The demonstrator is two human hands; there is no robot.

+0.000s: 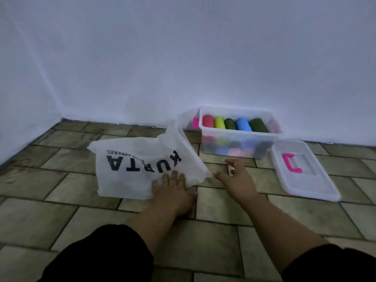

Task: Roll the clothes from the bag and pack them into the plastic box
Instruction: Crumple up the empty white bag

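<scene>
The bag (130, 165) is lying limp and apparently empty on the floor at 11 o'clock from the hands. The left hand (173, 190) is pressing straight fingers on its near corner, and the right hand (238, 178) is hovering just beside it, fingers spread and gripping nothing. The box (234, 132), at 1 o'clock, is holding a full top row of five rolls (234, 124) over more below, so packing is looking finished or nearly so. The lid (305, 180) is lying off at the box's 4 o'clock, probably waiting to go on.
</scene>
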